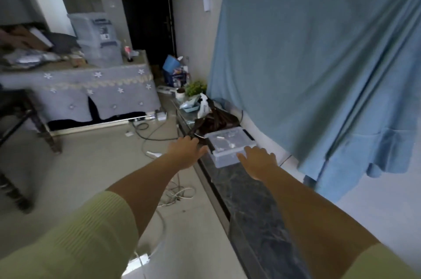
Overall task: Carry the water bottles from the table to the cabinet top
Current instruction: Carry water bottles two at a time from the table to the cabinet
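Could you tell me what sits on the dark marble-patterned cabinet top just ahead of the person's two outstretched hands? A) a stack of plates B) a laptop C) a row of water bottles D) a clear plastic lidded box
D: a clear plastic lidded box lies on the dark cabinet top, just beyond the open left hand and right hand, which hold nothing.

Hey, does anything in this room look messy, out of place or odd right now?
Yes. Loose white cables lie tangled across the floor beside the dark cabinet top, a tripping risk. A blue cloth hangs draped over something behind it. Both the left hand and right hand are empty.
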The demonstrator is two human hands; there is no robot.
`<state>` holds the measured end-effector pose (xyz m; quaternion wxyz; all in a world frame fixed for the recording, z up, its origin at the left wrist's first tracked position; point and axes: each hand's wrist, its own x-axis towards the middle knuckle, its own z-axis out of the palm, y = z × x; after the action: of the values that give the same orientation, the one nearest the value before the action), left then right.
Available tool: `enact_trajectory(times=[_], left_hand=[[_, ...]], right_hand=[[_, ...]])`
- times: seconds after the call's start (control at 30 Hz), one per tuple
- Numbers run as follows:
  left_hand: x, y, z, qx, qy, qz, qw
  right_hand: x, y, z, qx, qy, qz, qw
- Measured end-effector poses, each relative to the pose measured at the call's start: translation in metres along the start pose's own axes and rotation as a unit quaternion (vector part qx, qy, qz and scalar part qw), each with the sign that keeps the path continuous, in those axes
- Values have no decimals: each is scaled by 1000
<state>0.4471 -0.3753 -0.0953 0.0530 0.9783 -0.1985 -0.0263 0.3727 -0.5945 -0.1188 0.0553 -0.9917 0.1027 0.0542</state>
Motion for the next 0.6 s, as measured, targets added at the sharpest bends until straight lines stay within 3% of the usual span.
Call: enact_trajectory(times=[0.23,0.6], left_hand=[[-16,-116,-20,2,18,-82,996],[4,-213,-6,3,13,-157,987]], right_hand=[[40,-126,2,17,13,-76,997],[125,-220,21,18,-22,-163,986]])
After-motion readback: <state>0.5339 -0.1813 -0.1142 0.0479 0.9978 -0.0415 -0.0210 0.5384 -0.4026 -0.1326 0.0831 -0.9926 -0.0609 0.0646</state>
